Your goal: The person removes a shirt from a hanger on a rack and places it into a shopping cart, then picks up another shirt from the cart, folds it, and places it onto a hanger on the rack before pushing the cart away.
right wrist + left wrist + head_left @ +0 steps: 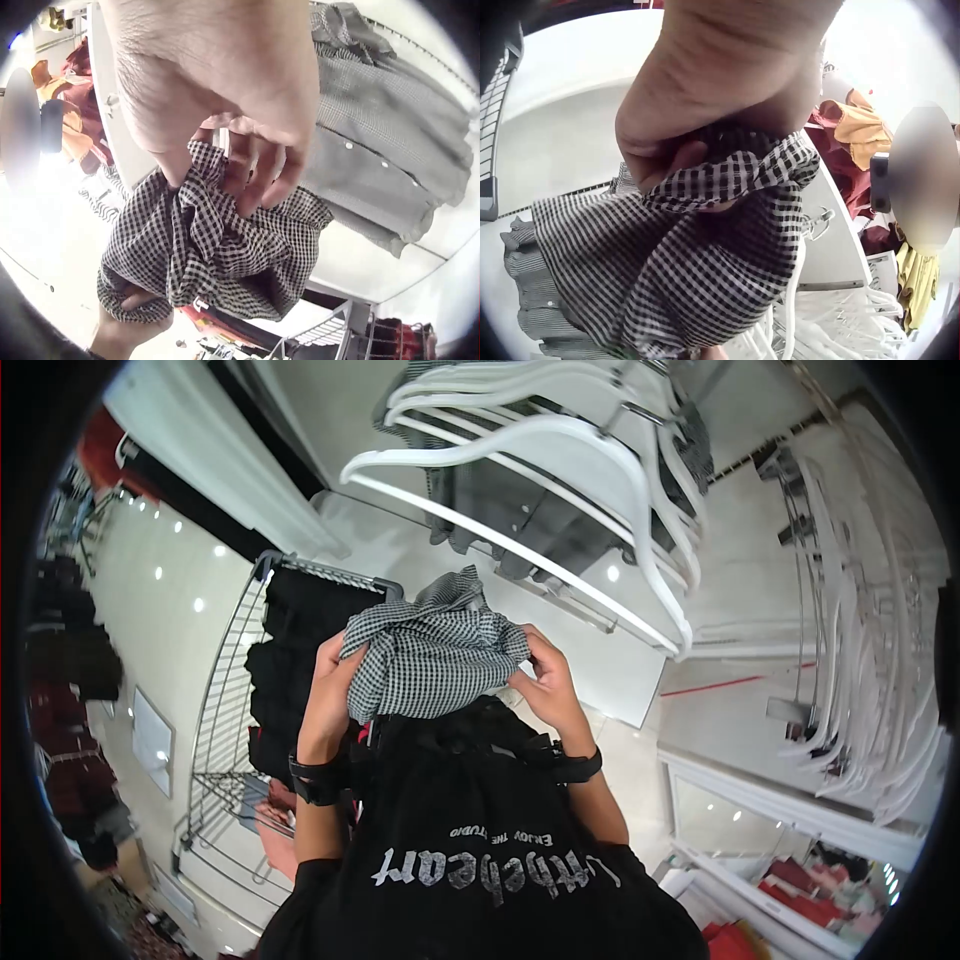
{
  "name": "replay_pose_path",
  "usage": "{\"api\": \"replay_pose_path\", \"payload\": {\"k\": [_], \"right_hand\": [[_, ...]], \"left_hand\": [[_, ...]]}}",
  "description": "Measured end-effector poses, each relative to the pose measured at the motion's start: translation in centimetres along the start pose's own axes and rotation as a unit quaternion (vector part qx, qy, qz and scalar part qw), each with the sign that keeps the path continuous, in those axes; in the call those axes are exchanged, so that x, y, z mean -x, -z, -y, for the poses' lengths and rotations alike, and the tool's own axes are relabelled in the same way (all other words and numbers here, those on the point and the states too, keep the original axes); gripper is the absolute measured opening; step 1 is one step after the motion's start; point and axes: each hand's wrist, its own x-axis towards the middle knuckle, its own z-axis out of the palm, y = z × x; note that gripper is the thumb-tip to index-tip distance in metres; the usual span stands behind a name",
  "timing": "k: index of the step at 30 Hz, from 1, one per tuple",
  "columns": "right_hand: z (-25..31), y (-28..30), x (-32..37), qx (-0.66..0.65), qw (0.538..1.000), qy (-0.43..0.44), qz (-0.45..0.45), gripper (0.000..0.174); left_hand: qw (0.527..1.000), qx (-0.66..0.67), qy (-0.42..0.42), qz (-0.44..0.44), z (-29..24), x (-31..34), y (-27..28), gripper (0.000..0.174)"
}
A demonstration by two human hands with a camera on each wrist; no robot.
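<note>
A black-and-white checked cloth garment (430, 660) is held bunched up between both hands in front of the chest. My left hand (330, 695) grips its left side; in the left wrist view the fingers of the left hand (720, 82) are curled into a gathered edge of the checked garment (705, 270). On the other side, my right hand (550, 685) pinches the cloth. The right wrist view shows the right hand (217, 90) with its thumb and fingers round a fold of the garment (217, 247). Some fingertips are hidden in the cloth.
White hangers (540, 435) hang above and beyond the hands, with grey garments (500, 500) behind them. A wire cart (225, 680) holding black clothes (310, 620) stands at the left. More white hangers (850, 660) hang at the right. Red clothes (800, 890) lie low at the right.
</note>
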Motion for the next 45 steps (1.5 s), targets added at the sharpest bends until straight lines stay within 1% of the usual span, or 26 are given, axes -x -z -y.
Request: {"api": "replay_pose_path", "payload": {"k": [1, 2, 3, 4, 6, 8, 9, 11, 13, 14, 15, 16, 17, 18, 20, 22, 24, 26, 27, 29, 32, 33, 36, 40, 41, 45], "right_hand": [[0.4, 0.3, 0.1, 0.011, 0.999, 0.03, 0.011, 0.034], [0.9, 0.6, 0.3, 0.022, 0.998, 0.058, 0.024, 0.039], [1.7, 0.6, 0.6, -0.007, 0.999, 0.028, 0.042, 0.03], [2.6, 0.4, 0.7, -0.011, 0.997, 0.054, 0.063, 0.025], [4.2, 0.0, 0.6, -0.015, 0.988, 0.105, 0.11, 0.02], [5.6, -0.4, 0.4, -0.05, 0.982, 0.118, 0.141, 0.032], [5.5, -0.1, 0.3, -0.061, 0.977, 0.134, 0.154, 0.029], [4.6, 0.2, 0.7, -0.143, 0.981, 0.087, 0.099, 0.024], [3.5, -0.7, 1.4, -0.21, 0.977, -0.006, -0.031, 0.029], [3.3, -1.2, 1.5, -0.209, 0.973, -0.037, -0.089, 0.035], [3.7, -1.9, 0.7, -0.136, 0.981, -0.035, -0.135, 0.044], [3.9, -2.4, 0.2, -0.062, 0.981, -0.036, -0.178, 0.053], [3.8, -2.7, 0.1, -0.04, 0.986, -0.028, -0.16, 0.062], [3.9, -3.1, 0.0, -0.019, 0.99, -0.018, -0.142, 0.07], [4.8, -4.5, -0.2, 0.039, 0.991, 0.032, -0.122, 0.075], [5.4, -4.9, 0.0, 0.026, 0.996, 0.014, -0.079, 0.062], [4.5, -4.9, -0.4, 0.051, 0.997, 0.04, -0.049, 0.051], [4.9, -5.0, -0.3, 0.016, 0.998, 0.031, -0.047, 0.032], [4.4, -4.5, 0.0, 0.014, 0.999, 0.037, -0.03, 0.027], [5.0, -4.4, 0.1, 0.02, 0.998, 0.059, -0.007, 0.021], [7.2, -4.4, 0.2, -0.009, 0.996, 0.088, 0.008, 0.017], [6.9, -4.2, 0.2, -0.023, 0.991, 0.129, -0.004, 0.014], [7.8, -2.7, 1.1, -0.022, 0.985, 0.153, -0.076, 0.014], [8.4, 0.9, 3.8, 0.006, 0.971, 0.183, -0.154, 0.021], [8.6, 1.8, 5.0, 0.05, 0.966, 0.166, -0.192, 0.021], [9.8, 5.1, 8.6, 0.165, 0.93, 0.113, -0.308, 0.023]], "left_hand": [[0.999, -0.042, 0.015, -0.009, 0.5, -0.3, 0.5, 0.033], [0.999, -0.025, 0.011, 0.033, 1.0, -0.8, 0.9, 0.033], [0.997, -0.006, 0.007, 0.074, 1.4, -1.2, 1.2, 0.033], [0.993, 0.014, 0.002, 0.115, 1.5, -1.4, 1.3, 0.034], [0.994, 0.052, 0.035, 0.091, 1.3, -0.8, 0.8, 0.034], [0.989, 0.122, 0.071, 0.053, 1.9, -0.8, 1.2, 0.034], [0.971, 0.21, 0.082, 0.081, 3.0, -1.4, 2.4, 0.036], [0.941, 0.29, 0.053, 0.168, 3.7, -1.9, 3.8, 0.043], [0.892, 0.354, 0.028, 0.28, 6.3, -3.2, 7.3, 0.054], [0.98, 0.061, -0.037, 0.187, 9.1, -3.9, 9.7, 0.051], [0.962, -0.24, -0.1, 0.077, 11.8, -4.4, 11.9, 0.048], [0.945, -0.312, -0.098, 0.03, 12.2, -4.2, 12.5, 0.047], [0.921, -0.38, -0.089, -0.017, 12.2, -4.0, 12.8, 0.046], [0.965, -0.26, -0.044, 0.008, 12.2, -3.6, 12.9, 0.046], [0.998, -0.037, 0.029, 0.035, 12.3, -3.2, 13.1, 0.046], [0.983, 0.161, 0.066, 0.063, 12.5, -3.5, 13.0, 0.045], [0.928, 0.349, 0.092, 0.09, 10.8, -3.5, 11.5, 0.044], [0.976, 0.132, -0.043, 0.169, 5.6, -0.5, 8.4, 0.04], [0.95, 0.21, -0.01, 0.231, 5.0, -0.6, 8.0, 0.039], [0.929, 0.288, 0.109, 0.208, 5.0, -0.4, 8.9, 0.04], [0.949, 0.26, 0.026, 0.178, 4.8, 1.5, 8.5, 0.039], [0.929, 0.3, -0.001, 0.216, 3.1, 2.3, 6.4, 0.038], [0.949, 0.295, 0.016, 0.109, 2.8, 3.4, 5.9, 0.035], [0.925, 0.376, -0.033, 0.047, 3.8, 4.5, 4.2, 0.036], [0.934, 0.347, -0.046, 0.069, 3.5, 4.9, 3.3, 0.037], [0.948, 0.305, -0.074, -0.054, 3.5, 6.0, 1.2, 0.038]]}}
